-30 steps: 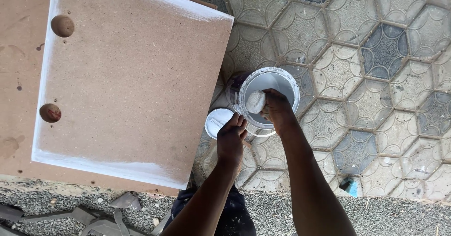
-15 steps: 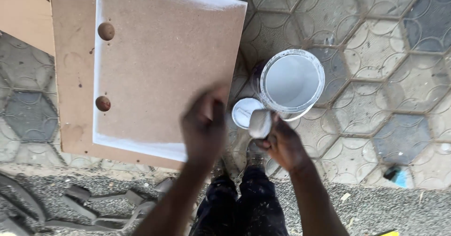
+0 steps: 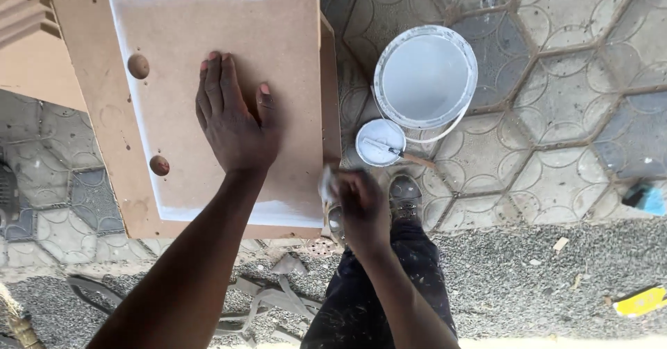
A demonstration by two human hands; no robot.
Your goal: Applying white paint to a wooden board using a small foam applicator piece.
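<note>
White-smeared pad in our right hand, bare fibreboard under our left.
Our left hand lies flat, fingers spread and gripping nothing, on the board panel; our right hand pinches a blurred white pad at the panel's lower right corner. Risks as we judge them: the left palm smudging wet white edges, or an elbow tipping the paint bucket and small lid close by.

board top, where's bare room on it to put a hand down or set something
The board is bare above the left hand toward its far white edge, and below the hand down to its near white edge. By the bucket it is crowded: the small tub and the right hand with its white pad sit close together.
</note>
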